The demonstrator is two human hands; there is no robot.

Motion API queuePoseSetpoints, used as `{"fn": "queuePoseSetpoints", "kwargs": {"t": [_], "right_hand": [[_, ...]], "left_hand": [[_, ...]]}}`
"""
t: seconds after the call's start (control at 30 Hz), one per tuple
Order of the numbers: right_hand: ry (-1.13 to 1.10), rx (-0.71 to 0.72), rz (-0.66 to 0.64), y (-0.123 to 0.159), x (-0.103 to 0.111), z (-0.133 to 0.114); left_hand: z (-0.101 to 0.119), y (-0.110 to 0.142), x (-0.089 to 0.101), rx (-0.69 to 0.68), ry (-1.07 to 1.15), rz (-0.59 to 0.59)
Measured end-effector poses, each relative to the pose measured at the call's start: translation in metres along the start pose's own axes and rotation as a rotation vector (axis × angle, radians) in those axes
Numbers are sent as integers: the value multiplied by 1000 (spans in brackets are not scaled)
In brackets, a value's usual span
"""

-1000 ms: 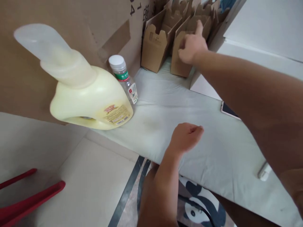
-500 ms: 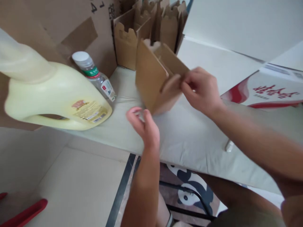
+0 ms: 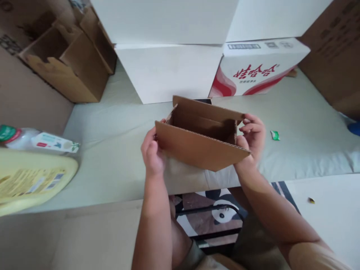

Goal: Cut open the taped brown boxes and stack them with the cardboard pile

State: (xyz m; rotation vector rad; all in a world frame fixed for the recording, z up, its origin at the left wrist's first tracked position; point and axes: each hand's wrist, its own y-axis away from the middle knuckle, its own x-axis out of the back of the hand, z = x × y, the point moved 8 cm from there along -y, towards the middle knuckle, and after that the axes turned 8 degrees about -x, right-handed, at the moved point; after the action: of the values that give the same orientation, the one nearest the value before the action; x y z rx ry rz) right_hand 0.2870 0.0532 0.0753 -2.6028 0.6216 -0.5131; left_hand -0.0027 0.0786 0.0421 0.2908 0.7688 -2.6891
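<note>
A brown cardboard box (image 3: 201,150), open at the top, is held in front of me over the pale covered surface. My left hand (image 3: 153,152) grips its left end, some fingers hidden behind the cardboard. At the right end my right hand (image 3: 251,138) has its thumb and fingers on the side panel. The box's long walls stand up and lean slightly outward, and its inside is in shadow. Part of a dark flat object (image 3: 206,101) shows just behind the box.
Similar cardboard boxes (image 3: 87,71) stand at the back left. White cartons (image 3: 168,71) and a red-and-white printed carton (image 3: 253,75) line the back. On the left lie a clear bottle (image 3: 42,141) and a yellow jug (image 3: 39,180). A small green packet (image 3: 275,135) lies right.
My view has turned right. The cardboard box has come away from the other boxes to the front middle. My left hand, free before, now holds its left end; my right hand still holds it.
</note>
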Motion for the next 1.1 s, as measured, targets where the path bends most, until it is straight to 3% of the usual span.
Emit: {"fn": "queuePoseSetpoints", "kwargs": {"t": [0.07, 0.23, 0.47, 0.67, 0.8, 0.97, 1.1], "right_hand": [[-59, -56, -18, -4, 1, 11], [-117, -178, -261, 2, -3, 28], [-125, -225, -351, 10, 2, 32], [-118, -120, -265, 13, 7, 36], [-156, -122, -180, 18, 6, 43], [-139, -94, -157, 23, 2, 47], [-125, -41, -138, 27, 6, 46]], "left_hand": [[-5, -4, -6, 7, -28, 15], [-7, -9, -23, -48, -149, 8], [-4, -1, -30, -71, -136, 27], [-3, 4, -23, -48, -168, 17], [-8, 2, -21, 4, -148, 15], [-12, -1, -22, -3, -187, 72], [-13, -2, -26, -23, -279, 37]]}}
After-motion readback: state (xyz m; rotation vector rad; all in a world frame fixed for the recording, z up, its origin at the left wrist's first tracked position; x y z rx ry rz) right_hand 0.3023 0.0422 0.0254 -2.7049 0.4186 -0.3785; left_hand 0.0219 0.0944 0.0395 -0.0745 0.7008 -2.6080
